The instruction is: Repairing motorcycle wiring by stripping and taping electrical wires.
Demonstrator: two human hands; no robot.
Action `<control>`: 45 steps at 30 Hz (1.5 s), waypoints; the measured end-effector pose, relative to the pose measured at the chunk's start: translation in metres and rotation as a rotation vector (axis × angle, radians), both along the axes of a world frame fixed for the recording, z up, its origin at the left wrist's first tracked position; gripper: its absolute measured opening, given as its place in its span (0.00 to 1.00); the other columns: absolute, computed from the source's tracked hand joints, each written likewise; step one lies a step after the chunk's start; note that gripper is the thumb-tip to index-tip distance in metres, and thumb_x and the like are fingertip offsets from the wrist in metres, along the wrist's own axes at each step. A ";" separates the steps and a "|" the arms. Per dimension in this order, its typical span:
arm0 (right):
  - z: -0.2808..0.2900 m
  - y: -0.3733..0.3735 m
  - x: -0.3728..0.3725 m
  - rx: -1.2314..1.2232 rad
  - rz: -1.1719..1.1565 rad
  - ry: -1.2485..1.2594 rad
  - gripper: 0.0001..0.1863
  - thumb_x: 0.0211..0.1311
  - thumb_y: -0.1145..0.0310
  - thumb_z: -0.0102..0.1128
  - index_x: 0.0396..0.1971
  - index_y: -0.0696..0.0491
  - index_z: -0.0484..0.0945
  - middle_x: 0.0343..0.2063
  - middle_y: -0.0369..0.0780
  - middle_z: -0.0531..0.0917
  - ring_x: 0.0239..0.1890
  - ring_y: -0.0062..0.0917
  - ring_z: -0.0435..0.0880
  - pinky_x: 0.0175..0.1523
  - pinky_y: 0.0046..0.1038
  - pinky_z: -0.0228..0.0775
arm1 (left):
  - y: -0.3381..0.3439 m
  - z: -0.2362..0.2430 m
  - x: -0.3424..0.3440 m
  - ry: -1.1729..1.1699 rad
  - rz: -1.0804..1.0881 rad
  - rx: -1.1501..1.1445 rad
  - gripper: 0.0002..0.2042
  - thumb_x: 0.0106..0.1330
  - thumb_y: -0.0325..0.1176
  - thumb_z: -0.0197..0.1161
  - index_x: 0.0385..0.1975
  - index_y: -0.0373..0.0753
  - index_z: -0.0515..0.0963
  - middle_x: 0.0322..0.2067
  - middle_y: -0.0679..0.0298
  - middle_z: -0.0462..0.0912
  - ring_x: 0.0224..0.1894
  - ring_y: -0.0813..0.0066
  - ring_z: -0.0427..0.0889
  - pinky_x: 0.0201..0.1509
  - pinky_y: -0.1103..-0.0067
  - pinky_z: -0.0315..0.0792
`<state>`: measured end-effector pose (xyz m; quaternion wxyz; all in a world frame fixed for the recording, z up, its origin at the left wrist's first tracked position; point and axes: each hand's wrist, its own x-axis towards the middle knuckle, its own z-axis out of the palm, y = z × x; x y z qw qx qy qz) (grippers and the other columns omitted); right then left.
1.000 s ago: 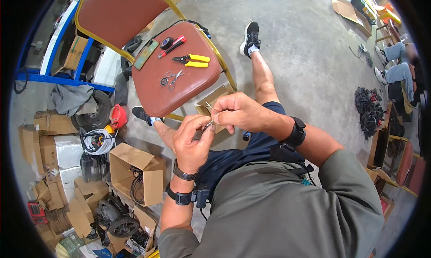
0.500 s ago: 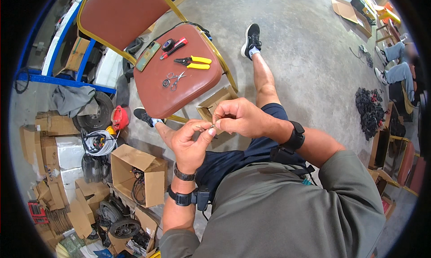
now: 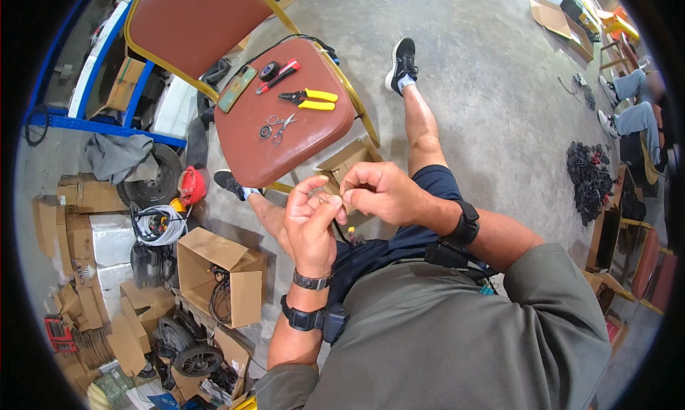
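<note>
In front of my lap, my left hand [image 3: 312, 221] and my right hand [image 3: 383, 191] meet at the fingertips. Both are closed in a pinch on a thin wire, mostly hidden by the fingers. The left index finger is raised. A dark strand runs down beneath the left hand toward a small yellow and red piece [image 3: 351, 230] near my shorts. Past my hands, a brown padded chair [image 3: 267, 157] carries yellow-handled wire strippers [image 3: 310, 99], scissors [image 3: 285, 127], a shiny ring-shaped roll [image 3: 265, 132], a red utility knife [image 3: 278, 76], black tape [image 3: 269, 70] and a phone [image 3: 237, 89].
An open cardboard box [image 3: 349, 157] stands on the floor beyond my hands. To the left are a box with cables [image 3: 221, 274], a coiled white hose [image 3: 160, 226], a tire [image 3: 160, 175] and a blue shelf [image 3: 107, 128]. A person in jeans [image 3: 635, 114] sits far right, near a black cable pile [image 3: 589, 178].
My left hand has shifted slightly right and turned, its index finger lifting. The dark strand and the yellow and red piece have come into sight below it.
</note>
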<state>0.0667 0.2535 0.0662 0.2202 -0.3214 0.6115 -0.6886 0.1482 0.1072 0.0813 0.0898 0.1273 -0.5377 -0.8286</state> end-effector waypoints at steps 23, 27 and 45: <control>0.013 -0.006 -0.005 -0.132 0.127 -0.619 0.04 0.60 0.73 0.55 0.28 0.58 0.75 0.21 0.32 0.75 0.21 0.13 0.72 0.27 0.17 0.64 | -0.010 0.001 0.006 0.225 0.117 -1.035 0.09 0.58 0.18 0.64 0.39 0.28 0.79 0.36 0.60 0.81 0.36 0.79 0.79 0.42 0.82 0.74; 0.006 -0.005 -0.007 -0.090 0.131 -0.554 0.04 0.60 0.73 0.55 0.29 0.58 0.75 0.21 0.32 0.75 0.22 0.12 0.72 0.27 0.17 0.63 | -0.009 0.005 0.006 0.079 0.047 -0.737 0.07 0.60 0.19 0.63 0.38 0.29 0.79 0.35 0.62 0.82 0.35 0.80 0.79 0.40 0.84 0.74; -0.002 0.003 -0.016 0.085 0.221 -0.379 0.05 0.60 0.74 0.55 0.31 0.59 0.77 0.23 0.31 0.78 0.24 0.12 0.76 0.29 0.16 0.68 | -0.016 -0.008 0.009 -0.102 -0.327 -0.203 0.05 0.61 0.21 0.62 0.36 0.33 0.76 0.34 0.60 0.82 0.38 0.72 0.82 0.46 0.78 0.75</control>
